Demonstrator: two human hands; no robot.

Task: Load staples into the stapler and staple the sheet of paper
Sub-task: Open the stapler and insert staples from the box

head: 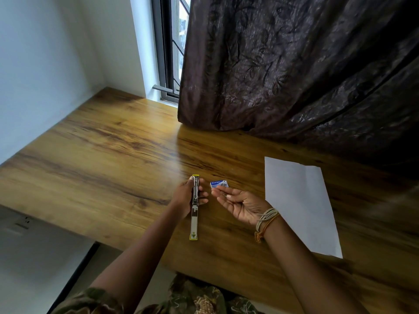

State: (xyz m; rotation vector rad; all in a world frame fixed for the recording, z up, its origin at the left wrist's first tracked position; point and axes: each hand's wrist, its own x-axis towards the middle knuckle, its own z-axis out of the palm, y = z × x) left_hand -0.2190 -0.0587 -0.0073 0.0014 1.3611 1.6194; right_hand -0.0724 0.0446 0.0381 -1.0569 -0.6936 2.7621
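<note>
- The wooden desk (108, 141) is carrying everything, with a dark curtain (294, 64) hanging down onto its far edge beside the window (172, 46).
- The sheet of paper (299, 205) is lying flat on the desk, out to the right of both hands and well apart from the stapler; nothing is touching it.
- The left hand (186, 196) is gripping the stapler (195, 207), its fingers curling round the far half of the body.
- The stapler is lying swung fully open in one straight line, its long axis running from the person out toward the window, a yellow tip at each end and the metal channel facing up.
- The right hand (235, 200) is hovering palm-up just to the right of the stapler, fingers loosely spread and reaching forward; something small may be lying across the fingertips, but it is too small to tell.
- The staple box (219, 184) is sitting on the desk just beyond the right fingertips, close to touching them, between the stapler and the paper.
- Judging from this, the loading step is underway: the right hand is the nearer one to the box, and the open channel is lying directly to its left, so a strip would be travelling a short way leftward and needing to line up with the stapler's long axis.
</note>
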